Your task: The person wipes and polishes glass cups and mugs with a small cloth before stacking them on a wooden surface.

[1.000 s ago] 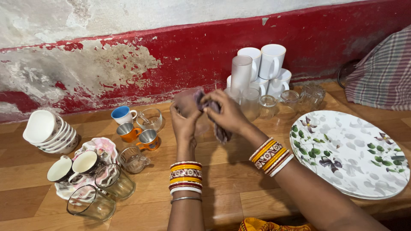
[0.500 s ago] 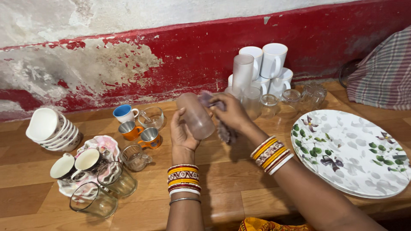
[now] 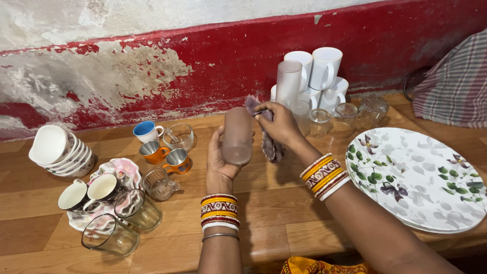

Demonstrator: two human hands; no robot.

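The frosted tumbler stood lifted above the middle of the wooden floor, the left hand curled round its lower end. The right hand pinched a purple cloth against the tumbler's top. Nearer the floor's left edge lay clear glasses; at its right edge, a floral plate. Farther back, by the wall, white mugs were stacked.

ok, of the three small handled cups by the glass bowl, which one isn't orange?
The blue cup, white outside with a blue inside, sits nearest the wall. The two orange cups have metal insides.
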